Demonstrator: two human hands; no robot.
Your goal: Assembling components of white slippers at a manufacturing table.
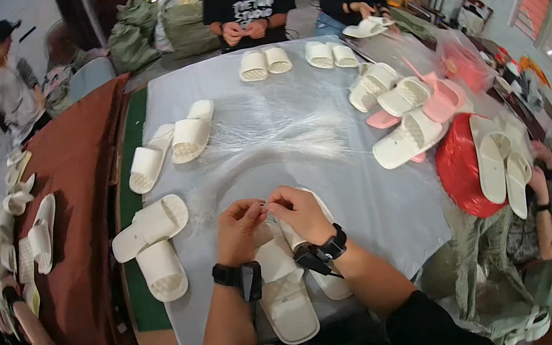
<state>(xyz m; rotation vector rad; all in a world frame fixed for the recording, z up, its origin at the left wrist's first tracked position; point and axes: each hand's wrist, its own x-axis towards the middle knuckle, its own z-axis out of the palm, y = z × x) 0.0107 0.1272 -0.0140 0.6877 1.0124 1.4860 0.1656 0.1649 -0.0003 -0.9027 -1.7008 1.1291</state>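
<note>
My left hand [237, 234] and my right hand [303, 215] meet above the near middle of the table, thumbs and fingers pinched together. What lies between the fingertips is too small to make out. Just beneath them rests a pair of white slippers: the front slipper [290, 310] shows its insole, while its mate is partly covered by my right hand and wrist. Beyond my hands, a loose heap of thin clear plastic strands [277, 135] spreads over the grey table cover [374, 229].
White slippers [156, 249] lie at the left, with further pairs [264, 64] along the far edge. White and pink slippers [444, 98] pile up at the right, near a red bundle [463, 165]. A brown-covered table [85, 243] adjoins on the left. Several people work around.
</note>
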